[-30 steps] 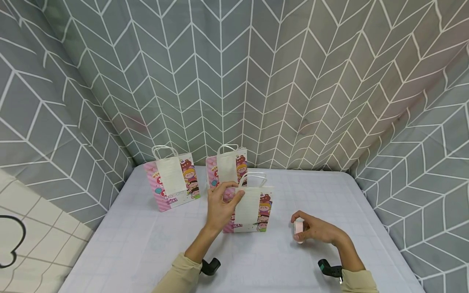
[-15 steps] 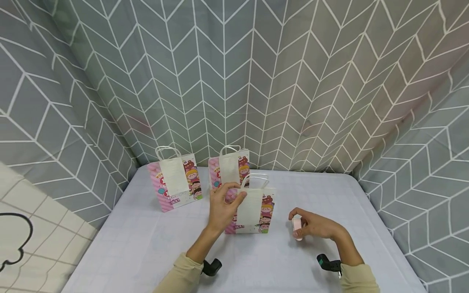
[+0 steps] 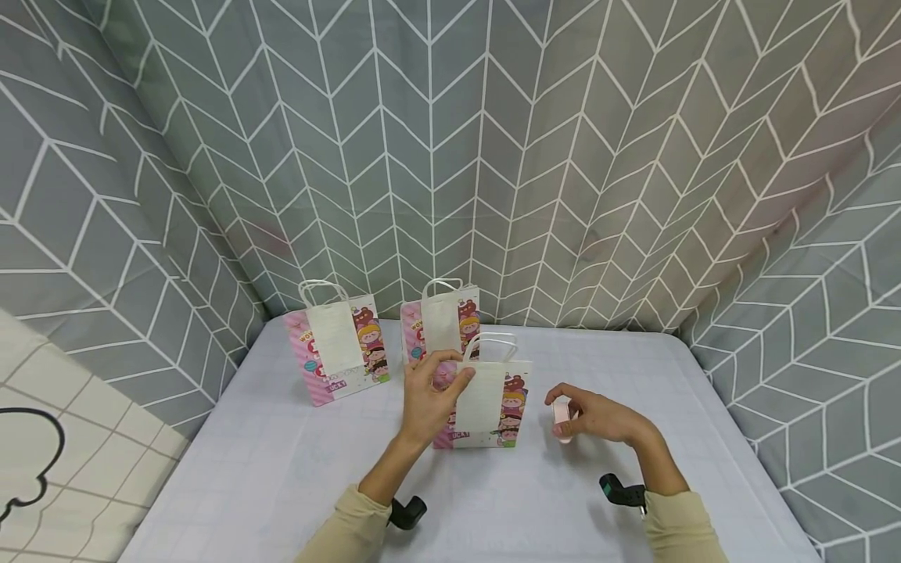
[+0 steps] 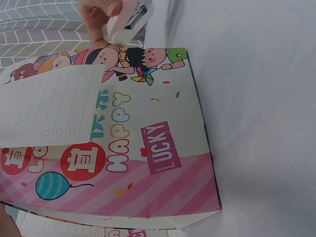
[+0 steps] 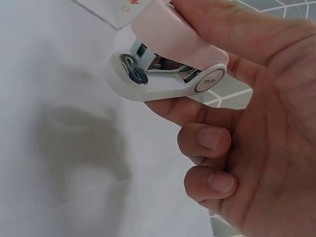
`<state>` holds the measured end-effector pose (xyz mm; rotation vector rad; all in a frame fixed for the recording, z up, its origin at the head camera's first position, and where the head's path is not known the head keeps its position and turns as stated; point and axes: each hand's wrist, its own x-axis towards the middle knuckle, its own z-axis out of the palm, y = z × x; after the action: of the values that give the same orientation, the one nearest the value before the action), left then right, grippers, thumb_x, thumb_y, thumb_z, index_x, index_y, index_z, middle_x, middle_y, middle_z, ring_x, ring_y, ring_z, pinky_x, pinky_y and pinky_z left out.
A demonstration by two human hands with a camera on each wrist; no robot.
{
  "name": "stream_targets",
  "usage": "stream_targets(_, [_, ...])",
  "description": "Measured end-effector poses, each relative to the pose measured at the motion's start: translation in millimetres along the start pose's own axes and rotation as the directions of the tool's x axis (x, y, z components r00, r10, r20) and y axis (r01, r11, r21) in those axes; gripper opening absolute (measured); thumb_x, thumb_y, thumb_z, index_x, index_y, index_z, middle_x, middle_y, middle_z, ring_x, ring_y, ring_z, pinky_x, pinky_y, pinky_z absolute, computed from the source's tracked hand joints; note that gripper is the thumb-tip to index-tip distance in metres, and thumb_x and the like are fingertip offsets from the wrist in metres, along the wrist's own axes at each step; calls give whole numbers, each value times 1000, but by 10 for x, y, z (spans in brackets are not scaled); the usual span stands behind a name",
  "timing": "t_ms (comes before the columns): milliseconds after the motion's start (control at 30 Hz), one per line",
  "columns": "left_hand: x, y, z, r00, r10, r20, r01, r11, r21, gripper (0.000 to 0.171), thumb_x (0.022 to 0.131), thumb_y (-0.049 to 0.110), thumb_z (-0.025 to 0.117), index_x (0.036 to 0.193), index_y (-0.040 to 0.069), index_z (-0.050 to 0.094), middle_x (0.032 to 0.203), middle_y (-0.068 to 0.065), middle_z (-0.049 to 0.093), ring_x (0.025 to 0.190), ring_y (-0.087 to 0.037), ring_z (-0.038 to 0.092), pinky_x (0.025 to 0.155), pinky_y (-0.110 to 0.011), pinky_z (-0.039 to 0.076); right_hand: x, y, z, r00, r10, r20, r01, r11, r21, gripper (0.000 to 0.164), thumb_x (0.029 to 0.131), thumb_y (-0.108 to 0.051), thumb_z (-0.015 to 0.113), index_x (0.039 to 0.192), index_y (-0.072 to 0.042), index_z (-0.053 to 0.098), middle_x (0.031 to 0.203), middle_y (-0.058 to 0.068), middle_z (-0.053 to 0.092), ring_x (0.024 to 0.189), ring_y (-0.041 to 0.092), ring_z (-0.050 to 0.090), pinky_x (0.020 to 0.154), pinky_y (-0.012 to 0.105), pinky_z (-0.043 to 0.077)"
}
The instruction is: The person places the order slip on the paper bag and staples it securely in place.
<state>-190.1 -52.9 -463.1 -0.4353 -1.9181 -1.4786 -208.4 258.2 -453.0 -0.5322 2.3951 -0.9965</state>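
In the head view my left hand [image 3: 425,403] pinches the upper left part of a pink and white paper gift bag [image 3: 513,407], thumb in front. A lined paper slip [image 3: 477,403] lies over the bag's front near its handles; the left wrist view shows small boxes along the edge of this checklist sheet [image 4: 49,108]. To the right of the bag, my right hand [image 3: 598,414] holds a small pink and white stapler [image 5: 173,37] between thumb and fingers. The stapler's mouth gapes in the right wrist view, and it is apart from the bag.
Two similar gift bags stand behind, one at the left [image 3: 376,356] and one at the middle back [image 3: 468,317], each with a white slip on its front. A white cloth covers the table [image 3: 281,469]. Grey patterned curtains [image 3: 450,156] hang behind and beside it.
My right hand has moved a little leftward and away from me with the stapler, nearer the bag. My left hand keeps its grip on the bag; the view has shifted slightly.
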Motion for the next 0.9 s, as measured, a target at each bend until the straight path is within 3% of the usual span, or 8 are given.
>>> stream_targets(133, [1,2,-7,1000,0,-7,0,1000,7,28,76,4,86,99,10,70,101,-8,76,93,-29,65,88,-50,27,76,-79,-67,998,-30,-52,28,998,-52,53,90,-32,76,133,-11,52,86,8,58,78,23,55,69,38,41])
stream_targets(400, [-4,2,-36,1000,23,15,-22,999,-28,27,81,14,85,103,18,71,104,0,76,96,-23,67,89,-48,27,208,-340,-179,981,-83,-177,71,995,-73,56,89,-44,75,135,-22,52,95,7,60,84,25,58,73,39,46])
stream_targets(567, [-4,14,-18,1000,10,14,-9,1000,-19,28,79,12,86,103,16,71,104,-1,76,97,-24,68,89,-45,26,267,-490,-227,967,-136,-214,117,988,-100,53,91,-37,75,137,-25,51,95,5,64,84,23,61,74,39,47])
stream_targets(667, [9,93,-21,1000,3,9,-3,1000,-12,28,77,6,86,101,12,71,102,-5,76,96,-27,68,90,-47,27,299,-579,-249,959,-163,-230,142,984,-103,52,92,-30,74,139,-21,51,97,6,66,83,23,61,72,39,47])
stream_targets(900, [49,343,-62,1000,2,4,-2,1000,-12,26,76,-4,83,98,1,69,99,-16,74,92,-33,67,88,-49,28,348,-753,-276,938,-210,-275,188,976,-105,49,92,-30,74,136,-22,54,103,9,66,85,26,58,70,38,47])
